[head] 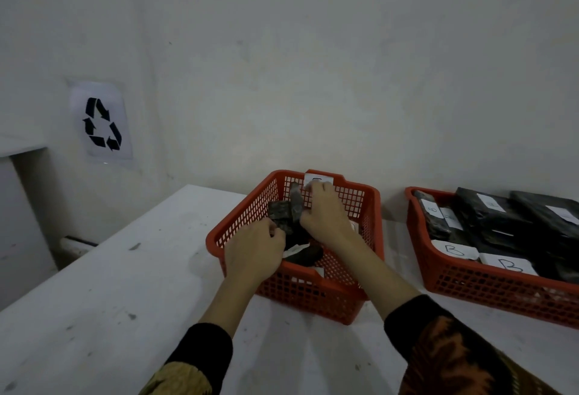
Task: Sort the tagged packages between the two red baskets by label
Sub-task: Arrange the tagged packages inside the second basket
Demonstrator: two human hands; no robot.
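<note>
Two red mesh baskets stand on the white table. Both my hands reach into the left basket (244,213). My left hand (253,250) grips a dark wrapped package (280,211) at its near end. My right hand (322,213) holds another dark package (296,200) that stands tilted upright beside it. More dark packages (305,255) with white tags lie at the basket bottom, partly hidden by my hands. The right basket (470,285) is full of black packages (501,216) with white labels, two (454,250) marked B.
A white label card (316,179) is fixed to the left basket's far rim. The white wall rises right behind both baskets. A recycling sign (101,123) hangs on the wall at left. The table (125,285) runs left to an edge by a recess.
</note>
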